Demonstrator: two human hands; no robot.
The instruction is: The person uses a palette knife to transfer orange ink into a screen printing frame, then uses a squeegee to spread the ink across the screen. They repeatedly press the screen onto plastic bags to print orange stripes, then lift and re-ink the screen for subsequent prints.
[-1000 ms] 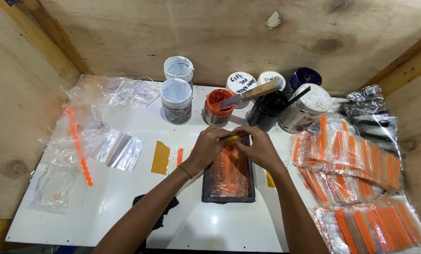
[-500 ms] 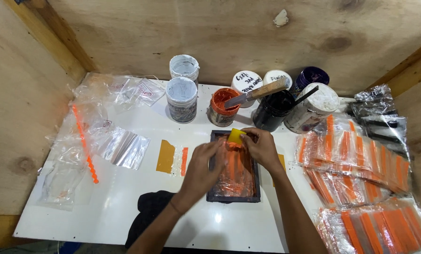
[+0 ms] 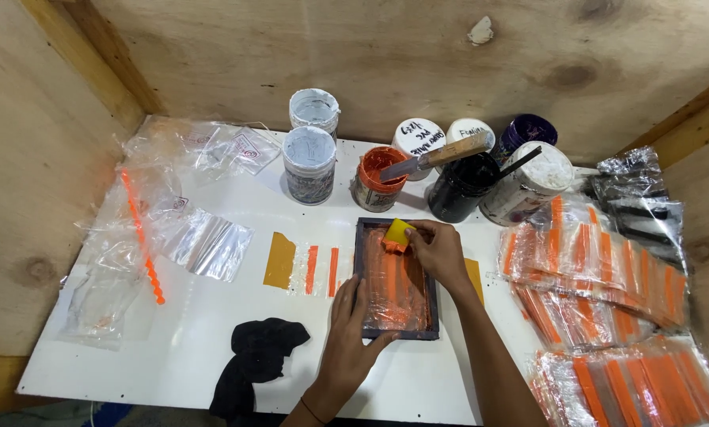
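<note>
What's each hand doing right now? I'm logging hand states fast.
Left hand: open, flat on the dark frame.
Right hand: closed on a yellow squeegee.

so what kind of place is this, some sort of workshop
Probably a small screen-printing bench. A white table boxed in by plywood holds ink jars, a framed screen under both hands, and stacks of orange-striped clear bags.
</note>
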